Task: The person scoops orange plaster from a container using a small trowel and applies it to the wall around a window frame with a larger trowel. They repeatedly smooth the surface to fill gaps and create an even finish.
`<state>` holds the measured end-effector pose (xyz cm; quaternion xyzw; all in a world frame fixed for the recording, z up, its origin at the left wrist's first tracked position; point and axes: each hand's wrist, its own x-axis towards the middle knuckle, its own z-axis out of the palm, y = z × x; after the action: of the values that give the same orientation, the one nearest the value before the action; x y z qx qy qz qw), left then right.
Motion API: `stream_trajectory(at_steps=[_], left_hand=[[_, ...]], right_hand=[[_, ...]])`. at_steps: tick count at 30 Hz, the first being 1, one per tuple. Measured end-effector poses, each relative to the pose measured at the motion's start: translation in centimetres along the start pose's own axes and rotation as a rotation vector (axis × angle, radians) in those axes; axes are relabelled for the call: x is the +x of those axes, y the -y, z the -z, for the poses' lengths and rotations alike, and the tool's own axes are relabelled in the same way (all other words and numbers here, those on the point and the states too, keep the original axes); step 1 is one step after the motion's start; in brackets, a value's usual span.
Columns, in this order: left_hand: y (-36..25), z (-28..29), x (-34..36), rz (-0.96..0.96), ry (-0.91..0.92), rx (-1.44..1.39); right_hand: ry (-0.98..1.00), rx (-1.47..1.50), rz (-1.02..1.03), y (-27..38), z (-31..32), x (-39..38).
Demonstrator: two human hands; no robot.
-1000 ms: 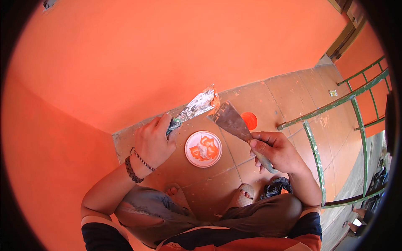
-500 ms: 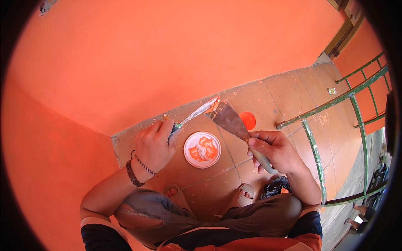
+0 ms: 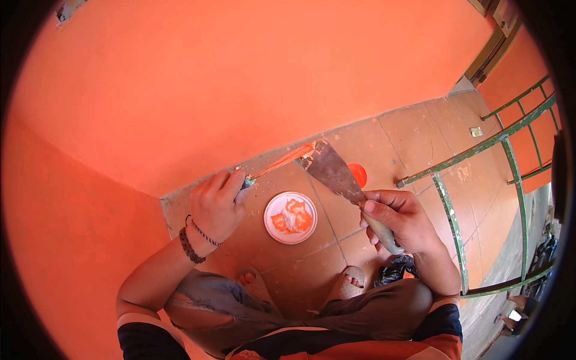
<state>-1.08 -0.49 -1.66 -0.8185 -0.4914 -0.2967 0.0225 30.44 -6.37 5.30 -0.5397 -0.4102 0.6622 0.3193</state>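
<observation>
While both hands (image 3: 216,204) (image 3: 403,221) grip scrapers (image 3: 281,161) (image 3: 333,171), an orange wall (image 3: 258,72) meets the brown tiled floor (image 3: 411,141).

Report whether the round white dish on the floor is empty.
Not empty: orange and white material lies smeared across the dish.

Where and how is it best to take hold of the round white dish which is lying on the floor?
The dish is probably best taken by its near rim, coming low from the side facing the person's feet. Orange and white paste covers its middle, while this rim looks bare, and it appears to lie flat on the floor.
</observation>
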Motion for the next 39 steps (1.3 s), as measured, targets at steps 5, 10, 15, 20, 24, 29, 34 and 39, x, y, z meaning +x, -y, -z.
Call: stream_trajectory(at_steps=[5, 10, 15, 20, 24, 29, 34, 39], left_hand=[[1.1, 0.0, 0.1, -0.037, -0.045, -0.009], [2.5, 0.1, 0.4, -0.162, -0.143, -0.032], [4.0, 0.2, 0.6, -0.255, -0.232, 0.040], [5.6, -0.2, 0.2, -0.207, -0.260, 0.077], [4.9, -0.4, 0.3, 0.084, -0.117, -0.181], [2.0, 1.7, 1.0, 0.777, 0.652, -1.054], [0.6, 4.7, 1.7, 0.686, 0.902, -1.028], [0.4, 5.3, 1.8, 0.651, 1.010, -1.020]], right_hand=[[0.057, 0.001, 0.060, -0.4, 0.5, -0.2], [0.144, 0.050, 0.116, -1.3, 1.1, 0.0], [0.192, 0.033, 0.158, -2.4, 2.0, 0.5], [0.290, 0.009, 0.300, -3.4, 3.6, 1.2], [0.307, 0.124, 0.404, -4.0, 4.1, 2.0], [0.117, -0.060, 0.496, -4.7, 3.6, 3.1], [-0.006, -0.551, 0.792, -5.3, 3.6, 4.5], [-0.079, -0.673, 0.984, -6.0, 3.4, 5.4]])
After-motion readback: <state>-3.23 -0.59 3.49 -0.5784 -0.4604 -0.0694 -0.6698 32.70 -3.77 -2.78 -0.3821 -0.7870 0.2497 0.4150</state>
